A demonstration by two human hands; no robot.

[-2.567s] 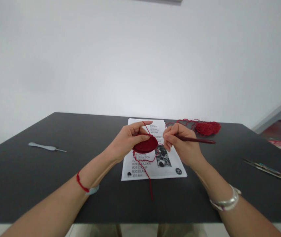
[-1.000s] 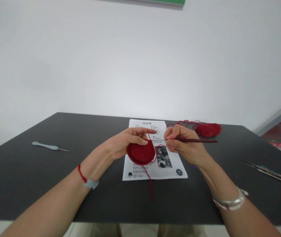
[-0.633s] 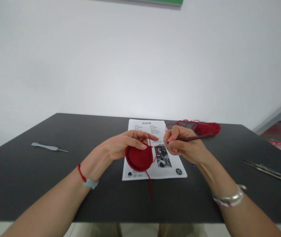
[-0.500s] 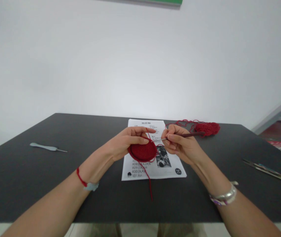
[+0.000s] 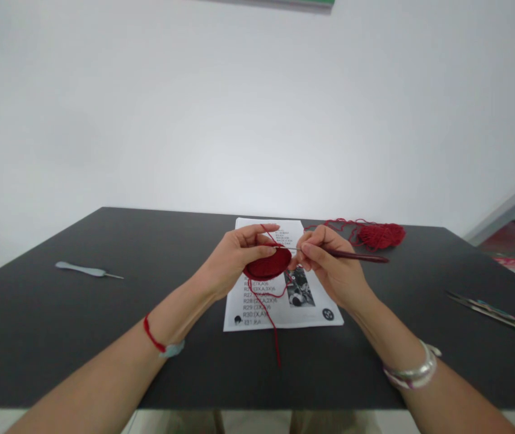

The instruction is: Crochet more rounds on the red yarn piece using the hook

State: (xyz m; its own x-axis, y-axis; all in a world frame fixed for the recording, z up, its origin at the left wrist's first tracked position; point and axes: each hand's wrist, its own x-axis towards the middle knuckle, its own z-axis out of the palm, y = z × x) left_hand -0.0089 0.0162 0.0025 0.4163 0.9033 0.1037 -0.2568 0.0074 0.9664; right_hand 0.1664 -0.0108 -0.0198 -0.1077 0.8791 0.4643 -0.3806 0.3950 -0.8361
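Observation:
A round red crocheted piece [image 5: 268, 264] is pinched at its upper left edge by my left hand [image 5: 234, 259], with red yarn running over the raised index finger. My right hand [image 5: 329, 262] grips a crochet hook [image 5: 356, 256] with a dark red handle; its metal tip meets the top edge of the piece near my left thumb. A loose yarn tail [image 5: 276, 343] hangs below the piece, in front of printed sheets [image 5: 323, 322] with text and a photo.
Red yarn [image 5: 380, 235] lies in a loose bundle at the back right, its strand leading left. A light-handled hook [image 5: 81, 268] rests on the dark table [image 5: 171, 241] at left. Metal scissors or tweezers [image 5: 487, 310] lie at right.
The crocheted piece has tilted flatter and moved slightly up and right with my left hand. The hook's handle has swung downward and reaches further right.

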